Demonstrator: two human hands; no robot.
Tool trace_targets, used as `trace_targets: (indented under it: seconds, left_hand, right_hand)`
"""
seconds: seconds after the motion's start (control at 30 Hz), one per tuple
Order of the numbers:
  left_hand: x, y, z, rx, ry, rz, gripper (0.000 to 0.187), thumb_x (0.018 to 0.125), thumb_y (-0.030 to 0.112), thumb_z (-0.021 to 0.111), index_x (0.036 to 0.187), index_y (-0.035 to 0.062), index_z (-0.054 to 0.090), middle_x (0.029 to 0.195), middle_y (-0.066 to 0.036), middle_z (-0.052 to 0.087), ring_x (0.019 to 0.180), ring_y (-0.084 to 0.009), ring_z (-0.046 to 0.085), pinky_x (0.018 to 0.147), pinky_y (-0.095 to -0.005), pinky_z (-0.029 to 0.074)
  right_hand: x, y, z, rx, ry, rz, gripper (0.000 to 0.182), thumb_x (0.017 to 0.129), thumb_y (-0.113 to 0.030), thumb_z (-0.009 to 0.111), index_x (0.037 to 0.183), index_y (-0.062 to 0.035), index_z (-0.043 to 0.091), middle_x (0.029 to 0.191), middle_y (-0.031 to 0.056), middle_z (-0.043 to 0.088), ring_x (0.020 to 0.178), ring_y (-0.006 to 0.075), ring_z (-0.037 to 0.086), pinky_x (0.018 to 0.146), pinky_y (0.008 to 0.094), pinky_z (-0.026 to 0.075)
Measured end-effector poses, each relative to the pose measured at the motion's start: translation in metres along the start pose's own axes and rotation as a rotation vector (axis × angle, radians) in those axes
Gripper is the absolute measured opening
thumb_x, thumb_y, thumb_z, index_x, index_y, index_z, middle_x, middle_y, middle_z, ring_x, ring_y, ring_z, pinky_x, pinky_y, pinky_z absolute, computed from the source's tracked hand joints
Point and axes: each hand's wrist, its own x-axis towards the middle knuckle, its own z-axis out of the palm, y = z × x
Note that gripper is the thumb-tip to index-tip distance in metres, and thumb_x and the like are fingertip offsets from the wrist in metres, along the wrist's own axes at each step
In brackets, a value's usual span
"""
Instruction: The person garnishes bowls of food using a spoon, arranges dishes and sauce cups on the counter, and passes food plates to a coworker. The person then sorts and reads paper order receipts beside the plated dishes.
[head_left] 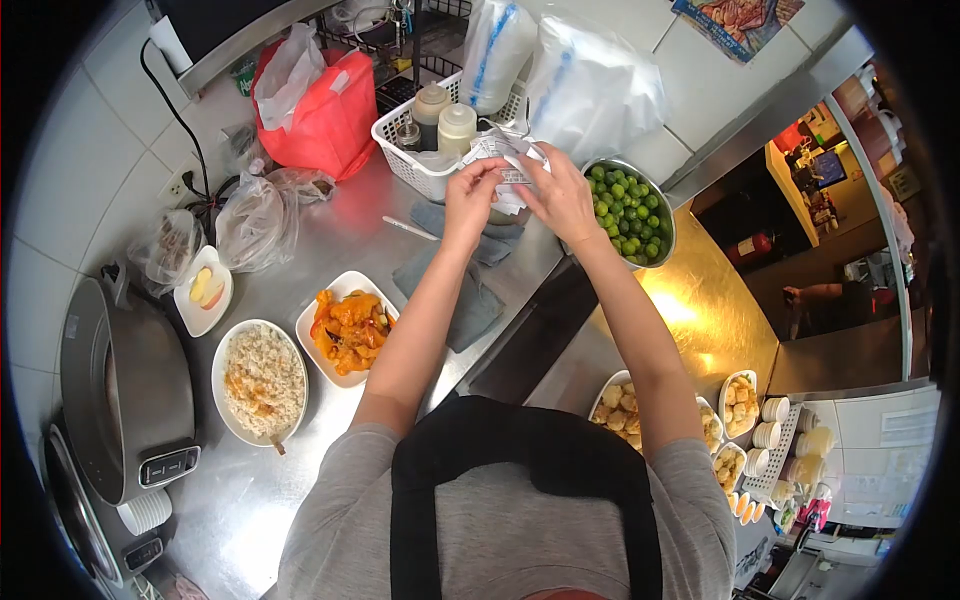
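My left hand (pixel 470 204) and my right hand (pixel 563 204) reach forward to a bunch of printed paper slips (pixel 510 190) in front of the white plastic basket (pixel 428 184). My left thumb and fingers are pinched at the left side of the slips. On the other side, my right fingers curl over their upper right part. Squeeze bottles (pixel 457 128) stand in the basket just behind. Close to my right hand is a metal bowl of small green limes (pixel 627 212). Grey cloths (pixel 455 295) lie under my left forearm.
A bowl of rice (pixel 262 385), a dish of orange-sauced food (pixel 352 330) and a small dish of slices (pixel 203 292) are on the steel counter. A cooker (pixel 125 390) stands far left. Plates of fried food (pixel 618 408) sit to the right. Plastic bags (pixel 258 222) lie at the back left.
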Motion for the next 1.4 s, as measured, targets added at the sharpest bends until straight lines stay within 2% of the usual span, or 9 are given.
trace_targets:
  seconds: [0.07,0.23,0.43,0.6,0.67,0.83,0.93,1.07,1.4]
  left_hand:
    - [0.004,-0.003,-0.004,-0.01,-0.042,-0.007,0.012,0.08,0.005,0.055,0.091,0.0018,0.062,0.073,0.003,0.055,0.056,-0.0027,0.042,0.048,-0.0172,0.033]
    - [-0.001,-0.028,-0.015,0.268,0.168,0.176,0.01,0.078,0.005,0.058,0.087,0.0005,0.061,0.072,0.002,0.056,0.058,-0.0025,0.044,0.05,-0.017,0.036]
    - [-0.007,-0.034,-0.01,0.361,0.16,0.129,0.006,0.076,0.006,0.064,0.079,0.0016,0.061,0.07,0.002,0.057,0.058,-0.0023,0.044,0.052,-0.0178,0.037]
    - [-0.004,-0.032,-0.008,0.249,0.137,0.094,0.009,0.074,0.007,0.065,0.08,0.0008,0.061,0.07,-0.001,0.06,0.056,-0.0041,0.048,0.051,-0.0195,0.039]
    - [-0.004,-0.025,-0.006,0.146,0.112,0.068,0.009,0.076,0.006,0.064,0.082,0.0011,0.06,0.071,0.0,0.06,0.057,-0.0041,0.048,0.051,-0.019,0.038]
    - [-0.001,0.014,0.004,-0.05,-0.098,-0.014,0.01,0.082,0.007,0.057,0.09,0.0032,0.061,0.078,0.0,0.062,0.061,-0.0043,0.051,0.052,-0.0164,0.037]
    - [0.004,0.005,-0.004,0.03,0.017,0.063,0.013,0.083,0.01,0.055,0.092,0.0039,0.061,0.083,-0.001,0.063,0.064,-0.0043,0.053,0.052,-0.016,0.037]
    - [0.004,-0.013,-0.016,0.112,0.124,-0.054,0.014,0.08,0.005,0.057,0.092,-0.0004,0.061,0.077,-0.004,0.062,0.057,-0.005,0.053,0.046,-0.0174,0.04]
    - [0.015,-0.03,-0.005,0.17,0.052,-0.001,0.008,0.077,0.007,0.062,0.077,-0.0011,0.063,0.062,-0.002,0.06,0.05,-0.0039,0.049,0.043,-0.0188,0.036]
  right_hand:
    - [-0.003,0.008,0.006,-0.048,0.008,0.048,0.014,0.072,-0.004,0.061,0.086,-0.0056,0.059,0.099,0.0125,0.055,0.075,0.0306,0.059,0.061,0.0351,0.049]
    - [-0.003,0.012,0.007,-0.011,-0.031,0.122,0.016,0.07,-0.004,0.059,0.086,-0.0036,0.059,0.093,0.0132,0.055,0.08,0.0287,0.058,0.065,0.0363,0.049]
    - [-0.003,0.012,0.006,0.019,-0.021,0.13,0.014,0.074,0.0,0.057,0.087,-0.0055,0.058,0.091,0.0119,0.057,0.074,0.03,0.059,0.061,0.0359,0.048]
    - [0.001,0.01,0.002,0.052,-0.016,0.1,0.018,0.074,0.002,0.055,0.09,-0.0056,0.055,0.099,0.0125,0.057,0.083,0.031,0.058,0.064,0.0352,0.049]
    - [0.001,0.009,-0.002,0.012,-0.152,-0.013,0.023,0.074,0.001,0.055,0.096,-0.0063,0.056,0.106,0.0139,0.055,0.087,0.0314,0.058,0.067,0.0352,0.05]
    - [0.001,-0.003,-0.008,0.085,-0.12,0.066,0.026,0.073,-0.002,0.056,0.098,-0.0058,0.057,0.104,0.011,0.054,0.09,0.0289,0.056,0.071,0.0358,0.049]
    - [-0.002,0.006,-0.001,0.085,-0.098,0.111,0.027,0.073,-0.001,0.056,0.099,-0.0054,0.058,0.102,0.0127,0.056,0.085,0.0301,0.058,0.069,0.036,0.049]
    - [-0.002,0.012,0.003,0.134,-0.068,0.112,0.023,0.074,0.001,0.055,0.096,-0.004,0.06,0.095,0.015,0.057,0.076,0.0317,0.059,0.065,0.0362,0.049]
    - [0.001,0.014,0.001,0.15,-0.079,0.131,0.023,0.073,0.004,0.053,0.095,-0.0033,0.059,0.092,0.014,0.058,0.074,0.0311,0.059,0.063,0.035,0.049]
